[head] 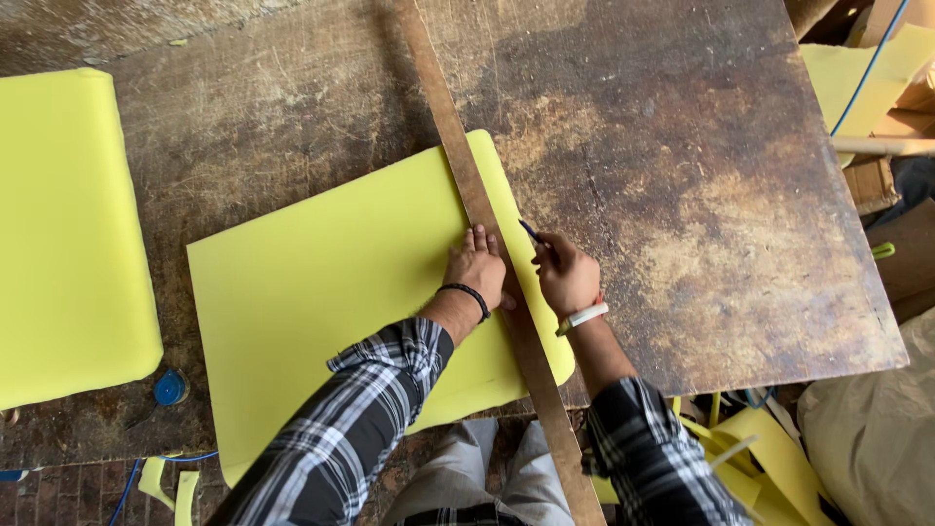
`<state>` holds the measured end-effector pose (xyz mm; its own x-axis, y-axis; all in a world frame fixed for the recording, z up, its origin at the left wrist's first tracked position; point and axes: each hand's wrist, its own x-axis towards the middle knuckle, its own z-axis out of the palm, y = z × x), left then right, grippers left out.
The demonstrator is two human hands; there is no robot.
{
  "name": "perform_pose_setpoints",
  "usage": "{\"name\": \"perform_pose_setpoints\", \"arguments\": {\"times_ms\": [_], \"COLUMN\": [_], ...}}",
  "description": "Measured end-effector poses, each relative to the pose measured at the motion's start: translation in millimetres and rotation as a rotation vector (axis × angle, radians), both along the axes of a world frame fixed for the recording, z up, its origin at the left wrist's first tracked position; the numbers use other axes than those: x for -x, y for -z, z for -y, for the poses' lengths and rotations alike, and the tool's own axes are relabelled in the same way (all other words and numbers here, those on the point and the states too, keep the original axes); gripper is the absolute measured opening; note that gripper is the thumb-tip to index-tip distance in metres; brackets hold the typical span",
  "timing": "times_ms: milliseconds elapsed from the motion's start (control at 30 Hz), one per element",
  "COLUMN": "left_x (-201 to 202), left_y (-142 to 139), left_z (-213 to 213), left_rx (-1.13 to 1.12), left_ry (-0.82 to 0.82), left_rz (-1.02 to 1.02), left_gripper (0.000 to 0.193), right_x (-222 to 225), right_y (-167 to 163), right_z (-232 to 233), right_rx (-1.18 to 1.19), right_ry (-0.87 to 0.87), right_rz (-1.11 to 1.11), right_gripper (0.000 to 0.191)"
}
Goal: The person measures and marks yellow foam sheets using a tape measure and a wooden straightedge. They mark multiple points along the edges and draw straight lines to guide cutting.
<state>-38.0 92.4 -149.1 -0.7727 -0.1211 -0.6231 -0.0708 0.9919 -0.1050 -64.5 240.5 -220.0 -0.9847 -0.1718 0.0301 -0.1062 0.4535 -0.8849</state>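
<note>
Head view is showing me the left hand (475, 268) pressing flat, fingers spread, on the long wooden straightedge (487, 234) that is lying across the yellow foam sheet (331, 292) near the tabletop's (682, 195) front edge. The right hand (565, 276) is pinching a blue pen (529, 232) against the straightedge; I judge steady downward pressure is keeping the line true.

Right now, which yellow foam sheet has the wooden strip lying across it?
The middle foam sheet, under both hands; the thicker foam slab at the far left lies bare.
</note>
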Motion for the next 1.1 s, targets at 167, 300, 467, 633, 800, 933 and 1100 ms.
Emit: {"name": "perform_pose_setpoints", "arguments": {"times_ms": [167, 300, 467, 633, 800, 933, 1100], "left_x": [6, 13, 21, 16, -2, -16, -23], "left_y": [-5, 4, 12, 14, 27, 42, 40], "left_z": [11, 16, 24, 31, 32, 27, 22], "left_rx": [-0.037, -0.069, -0.075, -0.118, -0.161, -0.165, -0.133], "left_ry": [-0.066, -0.038, -0.053, -0.063, -0.069, -0.074, -0.035], "left_rz": [0.082, 0.071, 0.052, 0.026, -0.002, -0.086, -0.043], "left_gripper": [0.125, 0.129, 0.132, 0.132, 0.107, 0.127, 0.132], "right_x": [90, 144, 177, 168, 84, -41, -144], "right_y": [-11, -7, -10, -9, 1, -8, -34], "right_z": [67, 114, 160, 163, 80, -23, -101], "right_rx": [-0.171, -0.369, -0.392, -0.433, -0.424, -0.357, -0.508], "right_ry": [-0.114, -0.188, -0.206, -0.289, -0.407, -0.414, -0.475], "right_rz": [-0.049, -0.227, -0.276, -0.362, -0.34, -0.293, -0.229], "right_gripper": [0.022, 0.023, 0.024, 0.022, 0.023, 0.025, 0.021]}}
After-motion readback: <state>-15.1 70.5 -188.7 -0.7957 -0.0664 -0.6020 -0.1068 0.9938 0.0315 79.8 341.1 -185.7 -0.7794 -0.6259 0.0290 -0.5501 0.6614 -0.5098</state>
